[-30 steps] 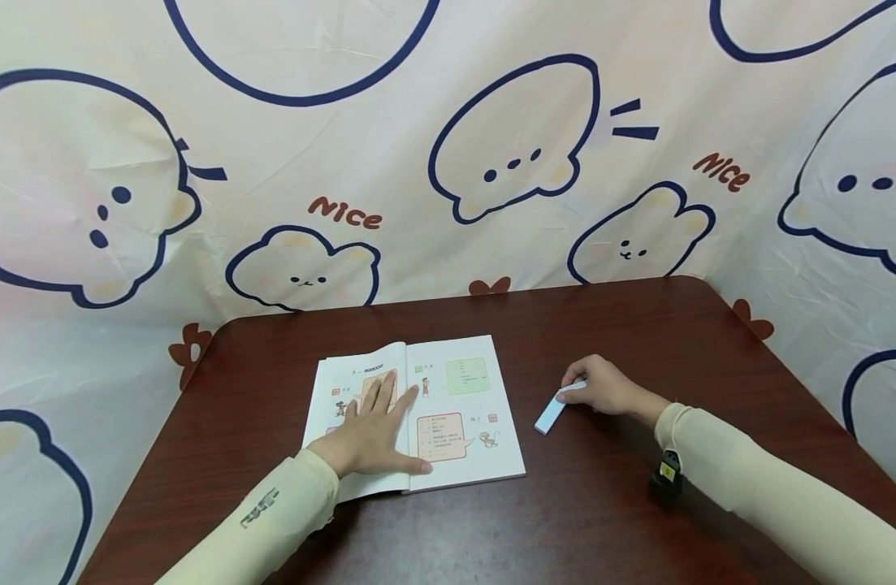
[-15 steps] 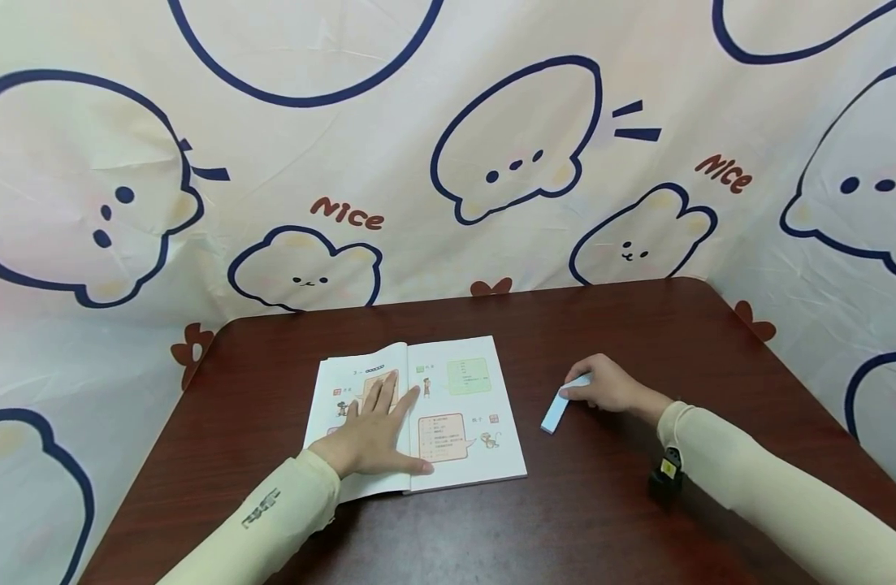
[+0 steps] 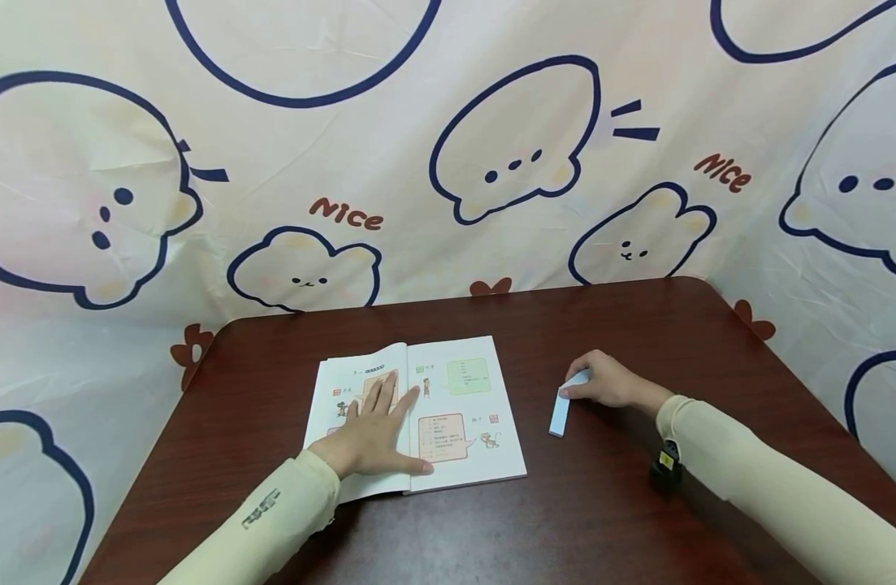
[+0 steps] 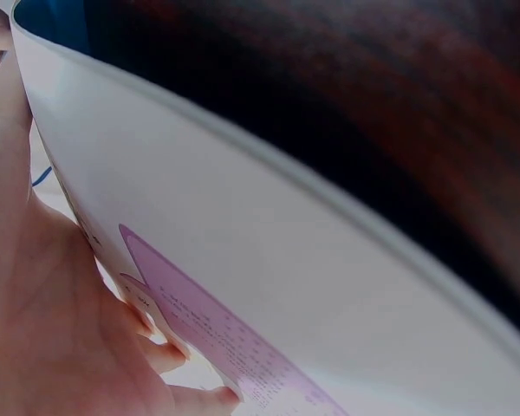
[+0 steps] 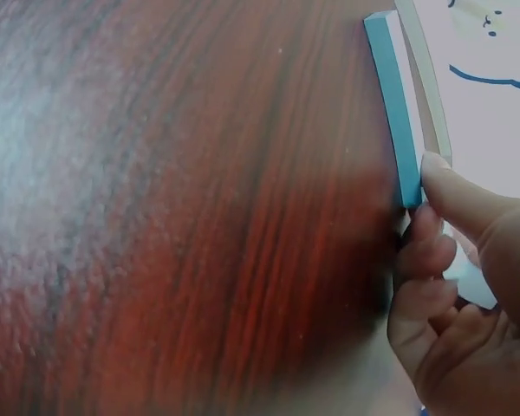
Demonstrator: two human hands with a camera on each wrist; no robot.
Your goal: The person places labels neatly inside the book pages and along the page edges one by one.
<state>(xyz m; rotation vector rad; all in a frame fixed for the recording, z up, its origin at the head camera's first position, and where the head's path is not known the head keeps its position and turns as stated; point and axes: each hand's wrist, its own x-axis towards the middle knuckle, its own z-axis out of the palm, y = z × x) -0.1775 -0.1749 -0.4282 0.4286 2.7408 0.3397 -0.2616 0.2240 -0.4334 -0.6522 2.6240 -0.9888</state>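
Observation:
An open book [image 3: 504, 451] with printed pictures and text lies on the table, left of centre. My left hand [image 3: 370, 435] rests on it with fingers spread, mostly over the left page and across the fold. In the left wrist view, the left page [image 4: 191, 147] curves up at its edge beside the palm [image 4: 61, 329]. My right hand [image 3: 610, 382] pinches one end of a slim light-blue and white bar [image 3: 560, 417] to the right of the book. The right wrist view shows the thumb against the bar's [image 5: 393, 104] white side and curled fingers below; the gripped end is partly hidden.
The dark brown wooden table [image 3: 601, 520] has rounded far corners. Behind and beside it hangs a pale cloth [image 3: 418, 252] printed with cartoon outlines. A small black device [image 3: 665, 471] is at the right wrist.
The bar has shifted slightly right and turned, its near end swinging to the right so it points more straight toward me. The left hand and the book have stayed put.

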